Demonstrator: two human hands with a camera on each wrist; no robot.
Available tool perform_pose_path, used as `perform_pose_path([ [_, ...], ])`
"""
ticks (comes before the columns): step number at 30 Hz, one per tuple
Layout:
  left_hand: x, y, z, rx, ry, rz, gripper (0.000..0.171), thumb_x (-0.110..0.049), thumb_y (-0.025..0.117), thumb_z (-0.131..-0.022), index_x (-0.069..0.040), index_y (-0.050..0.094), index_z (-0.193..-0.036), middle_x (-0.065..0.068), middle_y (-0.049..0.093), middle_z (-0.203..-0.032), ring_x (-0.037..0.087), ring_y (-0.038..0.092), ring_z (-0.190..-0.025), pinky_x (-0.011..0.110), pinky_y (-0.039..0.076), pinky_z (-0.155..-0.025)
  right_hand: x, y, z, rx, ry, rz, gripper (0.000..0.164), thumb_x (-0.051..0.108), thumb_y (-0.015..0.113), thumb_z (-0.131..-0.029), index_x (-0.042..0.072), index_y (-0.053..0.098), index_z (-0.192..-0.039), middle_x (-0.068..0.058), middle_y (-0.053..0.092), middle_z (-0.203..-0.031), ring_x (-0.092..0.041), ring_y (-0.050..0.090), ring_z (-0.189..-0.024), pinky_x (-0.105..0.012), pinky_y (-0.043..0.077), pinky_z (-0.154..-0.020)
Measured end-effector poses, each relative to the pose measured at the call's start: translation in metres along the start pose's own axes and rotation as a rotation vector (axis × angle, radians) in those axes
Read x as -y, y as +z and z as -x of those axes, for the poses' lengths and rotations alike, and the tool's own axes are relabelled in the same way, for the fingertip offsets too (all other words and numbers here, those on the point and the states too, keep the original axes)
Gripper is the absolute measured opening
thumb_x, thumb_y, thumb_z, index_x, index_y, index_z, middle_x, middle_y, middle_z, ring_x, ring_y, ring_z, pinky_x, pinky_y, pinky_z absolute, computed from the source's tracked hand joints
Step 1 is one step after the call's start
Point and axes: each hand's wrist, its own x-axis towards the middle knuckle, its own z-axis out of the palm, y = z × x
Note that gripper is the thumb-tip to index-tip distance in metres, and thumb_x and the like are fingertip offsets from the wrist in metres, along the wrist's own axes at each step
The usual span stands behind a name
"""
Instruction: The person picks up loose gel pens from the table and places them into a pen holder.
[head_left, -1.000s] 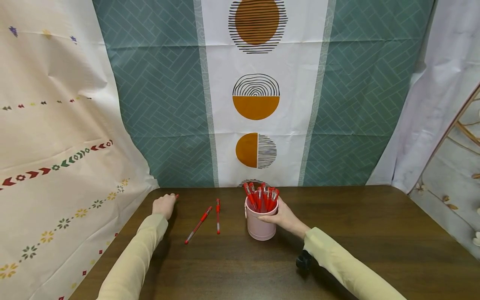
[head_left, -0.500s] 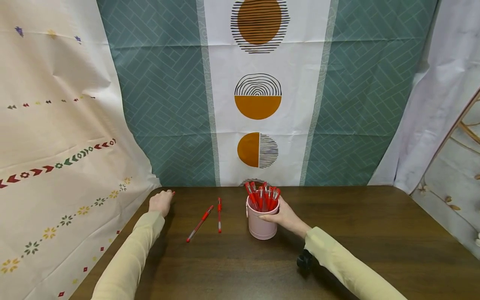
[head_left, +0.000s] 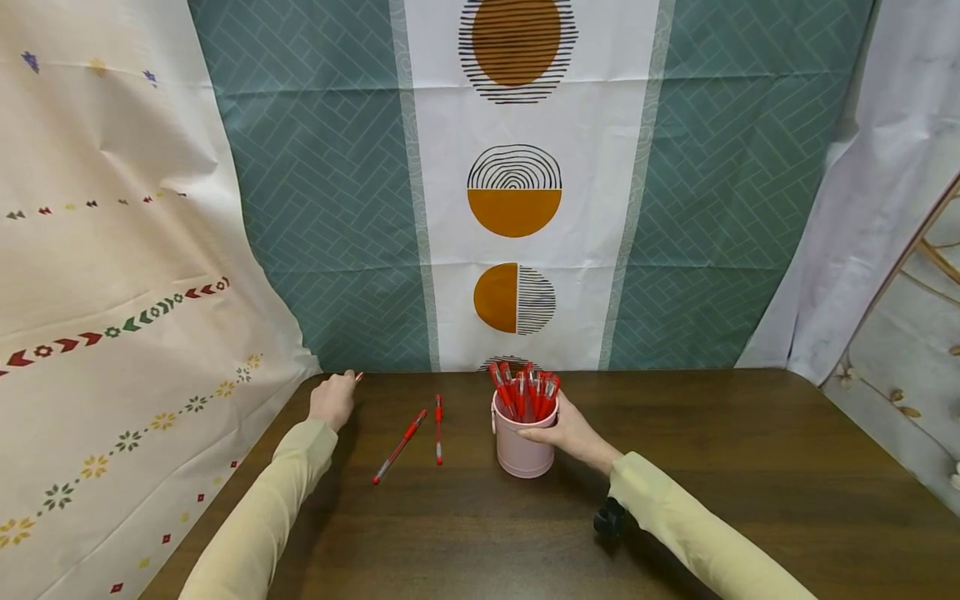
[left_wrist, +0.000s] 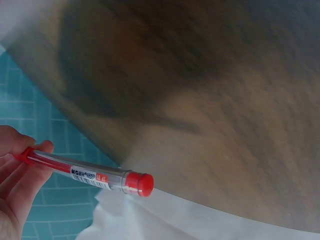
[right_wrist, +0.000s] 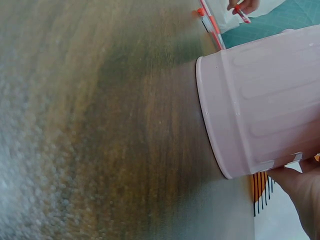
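The person's left arm stretches forward across the table, and the left hand is out above the far left corner, its back turned up toward the head. Its thumb and fingers pinch one end of a red pen, the thumb laid against the fingertips. The pen juts from that grip well clear of the wood, a thin shadow lying apart from it on the tabletop. Seen from over the person's head, its short visible end points away and to the right; the wrist view shows the long axis running out from the fingers, with the round red end plug foremost.

The right arm comes in at a slant from the near right, and the right hand holds a pink bucket standing upright. The thumb lies across the front just below the rim; the other fingers are mostly hidden behind, so I cannot tell how far apart they are. A bunch of red pens stands inside, leaning various ways, red tops up.

Between the hands lie two more: a slanted pen, its capped end far and right, and a straight pen, running nearly directly away from the person.
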Motion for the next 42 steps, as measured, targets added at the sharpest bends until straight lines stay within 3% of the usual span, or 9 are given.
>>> perform_pose_path([
  [5, -0.006, -0.005, -0.001, -0.031, 0.025, 0.014, 0.013, 0.012, 0.053, -0.078, 0.004, 0.046, -0.071, 0.024, 0.055, -0.063, 0.038, 0.056, -0.052, 0.045, 0.042, -0.041, -0.014, 0.000, -0.006, -0.004, -0.023, -0.004, 0.082, 0.020, 0.078, -0.070, 0.002, 0.028, -0.133, -0.015, 0.041, -0.130, -0.031, 0.042, -0.115, -0.045, 0.038, -0.090],
  [13, -0.013, -0.010, -0.005, -0.087, 0.032, 0.048, 0.013, 0.012, 0.054, -0.075, 0.003, 0.045, -0.072, 0.024, 0.054, -0.061, 0.037, 0.055, -0.049, 0.043, 0.040, -0.037, -0.035, 0.000, -0.014, -0.046, -0.027, 0.015, 0.082, 0.029, 0.079, -0.068, 0.011, 0.032, -0.132, -0.007, 0.044, -0.128, -0.025, 0.045, -0.113, -0.044, 0.039, -0.089],
  [19, -0.023, -0.017, -0.008, -0.145, 0.066, 0.101, 0.019, 0.013, 0.055, -0.075, 0.000, 0.042, -0.070, 0.021, 0.055, -0.060, 0.031, 0.051, -0.042, 0.038, 0.036, -0.034, -0.034, -0.001, -0.014, -0.043, -0.023, -0.007, 0.081, 0.028, 0.080, -0.067, 0.013, 0.033, -0.131, -0.006, 0.045, -0.127, -0.024, 0.044, -0.113, -0.044, 0.039, -0.089],
  [21, -0.027, -0.019, -0.009, -0.167, 0.074, 0.117, 0.019, 0.013, 0.055, -0.074, -0.001, 0.043, -0.070, 0.020, 0.055, -0.059, 0.032, 0.051, -0.042, 0.039, 0.036, -0.034, -0.026, -0.001, -0.011, -0.029, -0.019, -0.013, 0.081, 0.026, 0.079, -0.069, 0.009, 0.031, -0.132, -0.009, 0.044, -0.128, -0.027, 0.044, -0.114, -0.044, 0.038, -0.089],
  [27, -0.041, -0.024, -0.011, -0.206, 0.084, 0.162, 0.016, 0.012, 0.052, -0.074, -0.001, 0.043, -0.070, 0.014, 0.052, -0.055, 0.028, 0.049, -0.042, 0.039, 0.035, -0.034, -0.031, -0.001, -0.013, -0.038, -0.011, -0.006, 0.083, 0.027, 0.080, -0.068, 0.011, 0.031, -0.132, -0.007, 0.044, -0.128, -0.026, 0.044, -0.114, -0.044, 0.039, -0.089],
  [35, -0.058, -0.031, -0.013, -0.251, 0.156, 0.208, 0.019, 0.013, 0.055, -0.073, 0.006, 0.056, -0.090, 0.016, 0.061, -0.067, 0.024, 0.051, -0.043, 0.036, 0.038, -0.036, -0.032, -0.001, -0.014, -0.034, -0.012, 0.013, 0.082, 0.027, 0.079, -0.068, 0.010, 0.030, -0.132, -0.009, 0.043, -0.129, -0.026, 0.043, -0.114, -0.044, 0.039, -0.089],
  [42, -0.074, -0.038, -0.013, -0.240, 0.183, 0.245, 0.021, 0.013, 0.055, -0.074, 0.007, 0.055, -0.094, 0.016, 0.061, -0.070, 0.018, 0.047, -0.042, 0.031, 0.036, -0.037, -0.006, -0.002, -0.003, 0.001, -0.017, 0.014, 0.081, 0.022, 0.077, -0.071, 0.002, 0.028, -0.133, -0.015, 0.042, -0.129, -0.031, 0.042, -0.115, -0.045, 0.039, -0.088],
])
